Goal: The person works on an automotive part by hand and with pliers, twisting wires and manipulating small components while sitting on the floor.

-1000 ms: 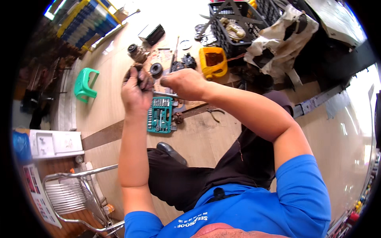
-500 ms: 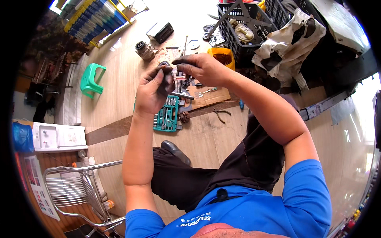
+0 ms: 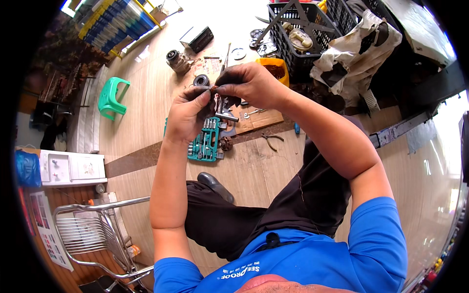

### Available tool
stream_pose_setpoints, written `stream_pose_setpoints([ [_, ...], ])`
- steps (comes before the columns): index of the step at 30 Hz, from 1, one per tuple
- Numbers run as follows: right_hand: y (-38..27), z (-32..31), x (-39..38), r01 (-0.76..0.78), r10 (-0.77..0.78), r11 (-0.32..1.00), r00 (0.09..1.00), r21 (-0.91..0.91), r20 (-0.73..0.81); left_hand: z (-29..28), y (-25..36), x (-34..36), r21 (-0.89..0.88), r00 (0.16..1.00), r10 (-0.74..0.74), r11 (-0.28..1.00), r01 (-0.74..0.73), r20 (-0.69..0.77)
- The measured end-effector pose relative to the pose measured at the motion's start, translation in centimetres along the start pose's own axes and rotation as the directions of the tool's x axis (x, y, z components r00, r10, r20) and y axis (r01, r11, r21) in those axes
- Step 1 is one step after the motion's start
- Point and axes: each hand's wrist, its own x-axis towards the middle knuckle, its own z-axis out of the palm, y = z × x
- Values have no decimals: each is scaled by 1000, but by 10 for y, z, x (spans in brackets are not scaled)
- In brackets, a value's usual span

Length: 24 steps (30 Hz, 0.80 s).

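The fingers (image 3: 202,99) of the left hand (image 3: 186,115) and right hand (image 3: 252,83) pinch a small part (image 3: 214,88); being blackened, perhaps greasy, they could drop it into the case (image 3: 210,156).

The tiled floor (image 3: 239,171) bears a green stool (image 3: 106,96), pliers (image 3: 266,137) and cardboard (image 3: 271,118).

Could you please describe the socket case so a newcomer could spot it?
Follow the brown floor band rightward to an open socket case lying beyond the dark shoe. Its teal shell and rows of silver sockets set it apart from the loose pliers nearby.
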Motion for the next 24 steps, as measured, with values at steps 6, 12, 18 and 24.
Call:
stream_pose_setpoints([
  [6, 0, 5, 2, -41, 28, 986, 996, -163, -80, 8, -17, 0, 100, 973, 111, 991, -92, -200],
  [12, 6, 14, 3, -74, 41, 975, 987, -208, -158, 11, -34, 5, 563, 908, 354, 808, -175, -226],
  [18, 4, 16, 5, -165, 124, 971, 966, -175, -226, 11, -44, 2, 790, 882, 459, 577, -207, -104],
  [24, 9, 12, 8, -167, 153, 985, 958, -40, -244, 23, -41, 0, 966, 855, 516, 188, -176, 56],
])
